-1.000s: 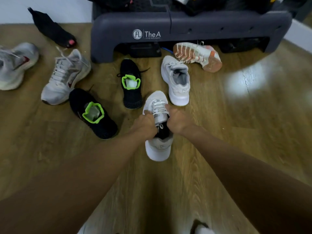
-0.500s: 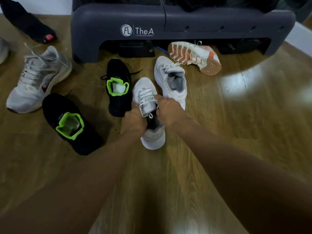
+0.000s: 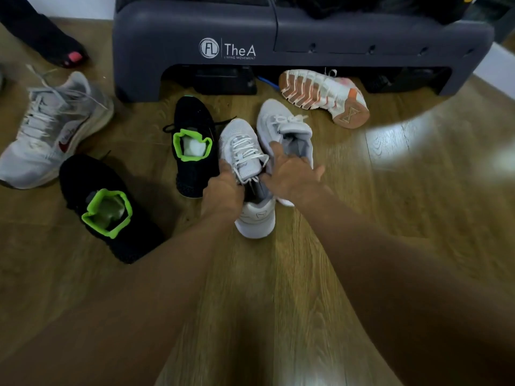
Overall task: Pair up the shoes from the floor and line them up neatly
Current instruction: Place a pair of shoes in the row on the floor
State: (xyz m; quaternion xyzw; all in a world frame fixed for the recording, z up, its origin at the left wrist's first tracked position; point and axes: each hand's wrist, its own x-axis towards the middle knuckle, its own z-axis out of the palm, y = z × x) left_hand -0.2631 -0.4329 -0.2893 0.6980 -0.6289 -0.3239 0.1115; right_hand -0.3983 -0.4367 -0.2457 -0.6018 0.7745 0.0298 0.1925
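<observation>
White laced sneaker (image 3: 242, 146) sits on the wooden floor (image 3: 390, 218), touching its mate (image 3: 276, 118), before a dark grey step bench (image 3: 306, 32). Left of them, a black shoe (image 3: 195, 115) and its twin (image 3: 136, 240) hold white stuffing (image 3: 192, 147) inside green collars. Left hand (image 3: 223, 190) grips the laced sneaker's collar; right hand (image 3: 292, 174) lies with fingers spread over the mate.

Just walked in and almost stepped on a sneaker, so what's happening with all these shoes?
A person is pairing shoes on the wooden floor. Their left hand grips a white laced sneaker beside its matching white sneaker, over which the right hand hovers open. Two black shoes with green linings lie apart to the left, not yet lined up. A grey sneaker sits further left; an orange-soled shoe lies on its side by the dark bench.
</observation>
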